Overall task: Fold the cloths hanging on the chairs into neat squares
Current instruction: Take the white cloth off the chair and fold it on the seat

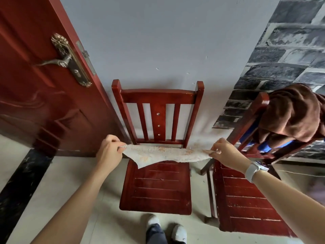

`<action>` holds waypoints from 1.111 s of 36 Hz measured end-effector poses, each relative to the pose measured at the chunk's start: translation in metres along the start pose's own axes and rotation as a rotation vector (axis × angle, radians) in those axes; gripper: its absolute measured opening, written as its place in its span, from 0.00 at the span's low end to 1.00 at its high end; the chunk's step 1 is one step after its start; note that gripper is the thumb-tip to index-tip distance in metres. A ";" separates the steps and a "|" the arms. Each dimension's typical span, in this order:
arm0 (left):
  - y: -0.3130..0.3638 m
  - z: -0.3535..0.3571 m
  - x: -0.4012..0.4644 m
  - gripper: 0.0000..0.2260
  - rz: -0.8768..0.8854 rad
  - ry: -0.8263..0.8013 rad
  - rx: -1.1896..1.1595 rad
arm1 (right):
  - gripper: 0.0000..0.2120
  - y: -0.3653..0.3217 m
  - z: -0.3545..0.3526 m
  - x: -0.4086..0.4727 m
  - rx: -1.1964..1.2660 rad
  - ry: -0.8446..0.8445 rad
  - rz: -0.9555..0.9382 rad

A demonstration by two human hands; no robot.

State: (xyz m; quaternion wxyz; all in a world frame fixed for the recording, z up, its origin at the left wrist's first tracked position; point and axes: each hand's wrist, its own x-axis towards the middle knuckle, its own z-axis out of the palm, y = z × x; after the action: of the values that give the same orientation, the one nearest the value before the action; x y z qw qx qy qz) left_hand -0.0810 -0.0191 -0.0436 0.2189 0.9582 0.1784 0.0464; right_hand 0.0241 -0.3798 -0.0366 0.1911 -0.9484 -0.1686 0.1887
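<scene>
I hold a white fluffy cloth (163, 154) with faint orange stains stretched out in the air above the seat of the middle red wooden chair (156, 189). My left hand (109, 150) pinches its left end and my right hand (226, 152) pinches its right end. One corner of the cloth hangs down toward the seat. A brown cloth (292, 113) is draped over the backrest of the second red chair (246, 196) on the right, with a bit of blue fabric (251, 131) showing under it.
A red door (35, 95) with a brass handle (66, 60) stands open at the left. The chairs are against a pale wall (158, 41); brick-pattern wallpaper (288, 50) covers the right wall. My feet (165, 228) are on the pale tiled floor in front of the middle chair.
</scene>
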 end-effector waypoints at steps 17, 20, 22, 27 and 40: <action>-0.067 0.083 0.048 0.10 -0.015 -0.113 0.003 | 0.10 -0.002 0.085 0.045 0.042 0.144 0.312; -0.071 0.090 0.060 0.09 0.023 -0.037 -0.020 | 0.12 -0.004 0.087 0.056 0.048 0.226 0.348; -0.071 0.090 0.066 0.08 0.057 0.016 -0.049 | 0.12 -0.006 0.087 0.060 0.059 0.265 0.360; -0.072 0.076 0.066 0.08 0.129 0.141 -0.094 | 0.10 -0.018 0.093 0.057 0.098 0.331 0.341; -0.141 0.132 0.009 0.05 0.183 -0.108 0.077 | 0.10 0.005 0.190 0.019 0.036 0.052 0.324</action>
State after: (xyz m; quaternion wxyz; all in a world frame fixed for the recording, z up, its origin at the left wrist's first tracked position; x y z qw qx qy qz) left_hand -0.0962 0.0491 -0.2236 0.1859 0.9793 0.0798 0.0076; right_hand -0.0378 -0.3198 -0.2067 0.1794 -0.9642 -0.0050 0.1953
